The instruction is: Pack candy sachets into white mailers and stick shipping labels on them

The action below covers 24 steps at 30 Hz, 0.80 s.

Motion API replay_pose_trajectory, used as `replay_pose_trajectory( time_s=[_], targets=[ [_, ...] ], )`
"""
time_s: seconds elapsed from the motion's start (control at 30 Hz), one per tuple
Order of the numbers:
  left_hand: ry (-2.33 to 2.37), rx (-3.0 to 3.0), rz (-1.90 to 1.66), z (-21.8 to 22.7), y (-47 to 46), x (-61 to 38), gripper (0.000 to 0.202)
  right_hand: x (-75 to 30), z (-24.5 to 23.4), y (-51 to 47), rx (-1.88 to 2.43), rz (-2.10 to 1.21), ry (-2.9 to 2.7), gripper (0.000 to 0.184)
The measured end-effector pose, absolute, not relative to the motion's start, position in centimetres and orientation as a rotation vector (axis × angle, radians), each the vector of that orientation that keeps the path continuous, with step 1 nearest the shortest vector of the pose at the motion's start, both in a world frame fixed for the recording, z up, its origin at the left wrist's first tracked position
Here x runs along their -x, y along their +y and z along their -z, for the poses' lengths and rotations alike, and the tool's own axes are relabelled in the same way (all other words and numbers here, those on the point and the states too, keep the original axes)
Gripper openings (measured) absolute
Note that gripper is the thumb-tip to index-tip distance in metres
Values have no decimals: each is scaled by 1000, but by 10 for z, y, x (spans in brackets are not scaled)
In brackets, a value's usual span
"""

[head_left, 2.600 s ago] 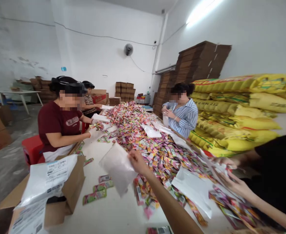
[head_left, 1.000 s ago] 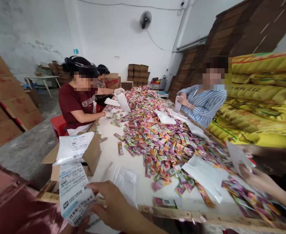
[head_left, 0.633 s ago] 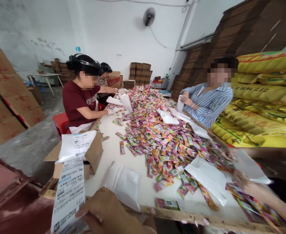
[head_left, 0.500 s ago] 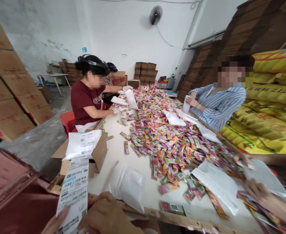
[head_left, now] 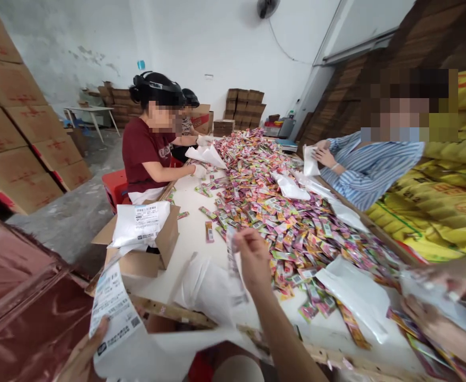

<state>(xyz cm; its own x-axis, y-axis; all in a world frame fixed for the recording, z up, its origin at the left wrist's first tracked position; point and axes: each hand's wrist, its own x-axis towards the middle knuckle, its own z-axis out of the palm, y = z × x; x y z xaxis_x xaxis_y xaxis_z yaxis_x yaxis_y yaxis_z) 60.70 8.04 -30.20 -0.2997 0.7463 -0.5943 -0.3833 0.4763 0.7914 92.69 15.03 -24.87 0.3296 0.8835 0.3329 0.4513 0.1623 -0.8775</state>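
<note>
Left hand (head_left: pixel 85 351): grip closed on a printed label strip (head_left: pixel 115 306) that runs up to an open carton (head_left: pixel 168 245). Right hand (head_left: pixel 255 261) pinches a single label (head_left: pixel 233 259) above a white pouch (head_left: pixel 203 286) on the table (head_left: pixel 190 233), beside heaped sachets (head_left: pixel 258 196).

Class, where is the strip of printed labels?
In the head view, the label strip is at lower left, just below the open cardboard box, held in the left hand.

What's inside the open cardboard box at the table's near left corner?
A white labelled bag fills most of the mouth of the cardboard box. Beside it is a dark gap; whatever lies under the bag is covered.
</note>
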Motion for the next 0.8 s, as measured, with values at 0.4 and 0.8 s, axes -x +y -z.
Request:
replay_pose_trajectory(
  time_s=[0.4,0.8],
  targets=[
    [1125,-63,-1165,325,71,-622,67,-880,370,141,1852,-403,-2183,94],
    [1008,-232,-1248,351,69,-634,43,-786,194,283,1431,34,-2499,69]
  ],
)
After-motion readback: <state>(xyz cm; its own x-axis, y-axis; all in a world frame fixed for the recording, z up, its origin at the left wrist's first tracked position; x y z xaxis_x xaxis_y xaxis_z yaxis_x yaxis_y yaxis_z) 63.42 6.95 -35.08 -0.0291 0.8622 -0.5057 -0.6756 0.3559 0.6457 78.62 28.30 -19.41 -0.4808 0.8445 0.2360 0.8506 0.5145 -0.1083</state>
